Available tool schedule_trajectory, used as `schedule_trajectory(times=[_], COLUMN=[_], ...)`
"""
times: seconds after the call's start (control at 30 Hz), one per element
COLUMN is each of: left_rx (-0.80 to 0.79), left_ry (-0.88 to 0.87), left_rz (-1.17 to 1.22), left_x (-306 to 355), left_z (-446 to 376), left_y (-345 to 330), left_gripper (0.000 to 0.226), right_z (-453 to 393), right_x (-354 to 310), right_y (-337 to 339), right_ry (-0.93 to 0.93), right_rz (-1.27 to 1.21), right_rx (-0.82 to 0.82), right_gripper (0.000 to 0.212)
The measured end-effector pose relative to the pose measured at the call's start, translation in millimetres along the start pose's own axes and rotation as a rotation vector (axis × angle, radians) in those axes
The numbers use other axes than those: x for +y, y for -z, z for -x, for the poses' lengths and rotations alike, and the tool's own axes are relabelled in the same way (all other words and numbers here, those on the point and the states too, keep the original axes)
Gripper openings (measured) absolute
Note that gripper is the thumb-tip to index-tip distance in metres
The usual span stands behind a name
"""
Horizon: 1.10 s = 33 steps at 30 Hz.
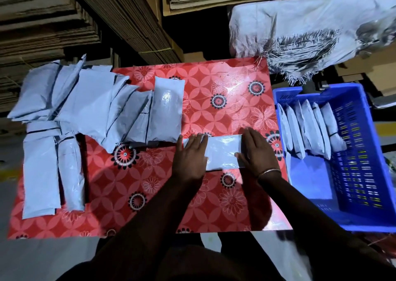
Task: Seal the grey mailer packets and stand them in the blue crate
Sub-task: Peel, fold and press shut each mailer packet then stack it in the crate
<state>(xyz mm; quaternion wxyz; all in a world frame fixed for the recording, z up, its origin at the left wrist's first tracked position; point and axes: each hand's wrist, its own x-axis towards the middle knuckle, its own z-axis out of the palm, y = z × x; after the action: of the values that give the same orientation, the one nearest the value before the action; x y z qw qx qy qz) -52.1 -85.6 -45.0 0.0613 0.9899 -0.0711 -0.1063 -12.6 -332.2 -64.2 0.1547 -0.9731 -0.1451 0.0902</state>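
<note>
Pressing one grey mailer packet (221,152) flat under both open palms, six standing in the blue crate (364,143) right, many waiting left.

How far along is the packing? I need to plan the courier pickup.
Early on, by the look of it. Done: about six grey packets stand on edge at the far end of the blue crate. In hand: the left hand and right hand press flat on one mailer lying on the red floral tablecloth. Left: a big heap of packets on the table's left side.
</note>
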Motion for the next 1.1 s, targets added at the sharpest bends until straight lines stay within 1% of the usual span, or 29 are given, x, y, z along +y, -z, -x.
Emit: schedule_trajectory(times=[0.07,0.1,0.13,0.2,0.27,0.3,0.37,0.43,0.5,0.57,0.6,0.63,0.7,0.77,0.8,0.83,0.87,0.93,1.0,1.07,1.1], left_rx=[0.044,0.036,0.018,-0.038,-0.093,-0.098,-0.059,0.038,0.191,0.283,0.286,0.255,0.126,0.022,-0.003,0.005,0.044,0.127,0.155,0.157,0.145], left_ry=[-0.011,-0.015,-0.017,-0.017,-0.035,-0.057,-0.087,-0.073,-0.069,-0.074,-0.078,-0.080,-0.067,-0.044,-0.025,-0.008,0.007,0.004,0.003,0.033,0.045], left_rz=[-0.072,-0.103,-0.129,-0.134,-0.114,-0.107,-0.088,-0.028,0.058,0.095,0.095,0.088,0.078,0.102,0.132,0.166,0.194,0.197,0.158,0.150,0.162], left_x=[6,8,9,8,7,8,10,14,19,28,32,37,42,42,43,45,47,50,52,52,53], left_z=[-11,-16,-20,-31,-38,-41,-44,-45,-44,-40,-36,-32,-20,-7,-1,4,6,4,-6,-20,-26], left_y=[9,11,12,15,21,24,33,47,58,66,64,58,35,9,1,-4,-4,-2,-1,-1,-2], left_gripper=[0.081,0.082,0.082,0.079,0.067,0.057,0.035,0.021,0.023,0.031,0.032,0.033,0.031,0.032,0.034,0.035,0.031,0.024,0.038,0.053,0.058], right_z=[-14,-21,-26,-31,-32,-32,-32,-31,-31,-29,-27,-22,-3,16,22,24,23,16,5,-6,-12], right_x=[-10,-15,-19,-28,-33,-33,-34,-34,-27,-21,-16,-11,-2,4,5,5,6,3,-5,-17,-22], right_y=[6,8,12,18,23,26,37,52,64,72,69,63,45,29,26,25,27,35,37,32,25], right_ry=[0.123,0.148,0.137,0.071,0.036,0.034,0.055,0.087,0.135,0.141,0.135,0.124,0.081,0.023,0.004,0.003,0.015,0.050,0.106,0.173,0.202], right_rz=[-0.001,0.020,0.053,0.151,0.268,0.301,0.322,0.289,0.242,0.213,0.205,0.204,0.208,0.202,0.194,0.182,0.165,0.072,-0.086,-0.170,-0.179], right_rx=[0.109,0.098,0.044,-0.119,-0.255,-0.272,-0.193,-0.013,0.189,0.307,0.319,0.286,0.126,-0.006,-0.055,-0.079,-0.071,-0.002,0.121,0.211,0.227], right_gripper=[0.071,0.069,0.070,0.073,0.069,0.065,0.054,0.036,0.019,0.013,0.013,0.016,0.030,0.038,0.039,0.040,0.038,0.027,0.024,0.033,0.039])
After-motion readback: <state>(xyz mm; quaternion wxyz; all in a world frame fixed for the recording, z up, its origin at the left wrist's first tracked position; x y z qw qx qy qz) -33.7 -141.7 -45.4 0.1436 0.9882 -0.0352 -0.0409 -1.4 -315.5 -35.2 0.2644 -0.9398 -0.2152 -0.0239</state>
